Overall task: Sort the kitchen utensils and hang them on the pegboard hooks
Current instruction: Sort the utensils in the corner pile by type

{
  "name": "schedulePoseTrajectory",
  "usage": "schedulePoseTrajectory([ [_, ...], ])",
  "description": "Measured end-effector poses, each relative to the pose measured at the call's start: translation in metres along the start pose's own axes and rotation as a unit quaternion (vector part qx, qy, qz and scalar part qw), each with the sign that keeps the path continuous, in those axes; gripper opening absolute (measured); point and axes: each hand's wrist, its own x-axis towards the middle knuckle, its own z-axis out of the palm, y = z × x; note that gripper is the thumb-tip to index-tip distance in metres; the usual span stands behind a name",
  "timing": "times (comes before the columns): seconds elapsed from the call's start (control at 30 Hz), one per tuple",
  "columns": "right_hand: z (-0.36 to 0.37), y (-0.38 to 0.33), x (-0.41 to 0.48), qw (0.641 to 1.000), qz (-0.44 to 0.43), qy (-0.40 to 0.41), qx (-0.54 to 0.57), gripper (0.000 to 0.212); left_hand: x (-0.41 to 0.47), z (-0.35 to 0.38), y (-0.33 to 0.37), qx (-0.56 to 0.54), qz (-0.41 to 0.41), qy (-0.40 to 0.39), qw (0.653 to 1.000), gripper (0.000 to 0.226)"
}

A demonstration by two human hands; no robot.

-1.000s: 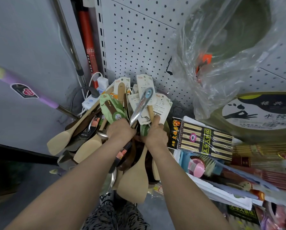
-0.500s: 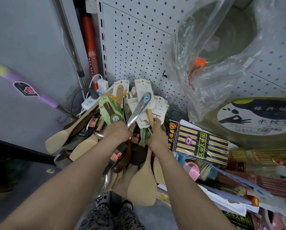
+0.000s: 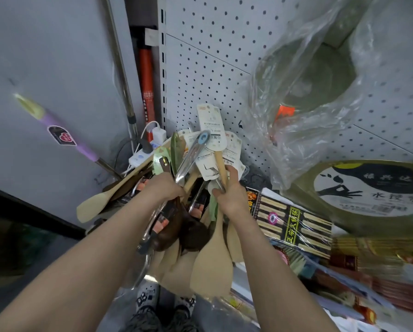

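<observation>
The left hand (image 3: 163, 188) and right hand (image 3: 232, 196), just beside each other, are both clamped on a bundle of kitchen utensils (image 3: 191, 178) held low before the white pegboard (image 3: 212, 68). The left wraps several handles, including a metal handle (image 3: 193, 154) with a grey-blue loop end. The right grips a wooden spatula (image 3: 212, 267) by its stem. Dark wooden spoons (image 3: 193, 236) hang below the wrists. A pack of chopsticks (image 3: 294, 219) lies to the right.

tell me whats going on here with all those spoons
A person stands at a white pegboard sorting tagged kitchen tools. The left hand grips a bunch of utensils: wooden spatulas, dark ladles and a metal-handled tool. The right hand pinches the handle of one pale wooden spatula, seemingly picking it out. Nothing from the bunch hangs on the board yet.
</observation>
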Motion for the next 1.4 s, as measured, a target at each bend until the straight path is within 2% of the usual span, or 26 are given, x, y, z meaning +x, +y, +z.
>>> schedulePoseTrajectory([
  [0.27,-0.003,-0.017,0.005,0.999,0.041,0.009,0.008,0.066,-0.014,-0.008,-0.019,-0.104,-0.027,0.064,0.992,0.027],
  [0.5,-0.006,-0.026,-0.012,0.992,0.097,0.022,0.071,0.055,-0.031,-0.017,-0.023,-0.265,-0.007,0.089,0.960,0.033],
  [0.63,-0.009,-0.024,-0.035,0.994,0.085,0.012,0.062,0.029,-0.046,-0.016,-0.024,-0.263,0.010,0.082,0.961,0.018],
  [0.8,-0.007,-0.026,-0.081,0.993,0.095,0.043,0.062,0.033,-0.068,-0.004,-0.033,-0.254,0.048,0.050,0.965,0.035],
  [0.93,-0.005,-0.022,-0.126,0.988,0.119,0.070,0.069,0.028,-0.095,0.006,-0.042,-0.235,0.076,0.021,0.969,0.032],
  [1.07,-0.002,-0.012,-0.171,0.977,0.154,0.112,0.093,0.027,-0.121,0.021,-0.048,-0.215,0.083,-0.006,0.973,0.046],
  [1.13,-0.001,-0.006,-0.197,0.970,0.171,0.132,0.110,0.020,-0.136,0.031,-0.049,-0.198,0.098,-0.031,0.975,0.043],
  [1.3,-0.004,0.016,-0.254,0.952,0.210,0.163,0.155,0.022,-0.166,0.063,-0.045,-0.184,0.127,-0.090,0.970,0.044],
  [1.4,-0.011,0.029,-0.282,0.940,0.231,0.178,0.177,0.019,-0.185,0.078,-0.038,-0.172,0.151,-0.119,0.966,0.033],
])
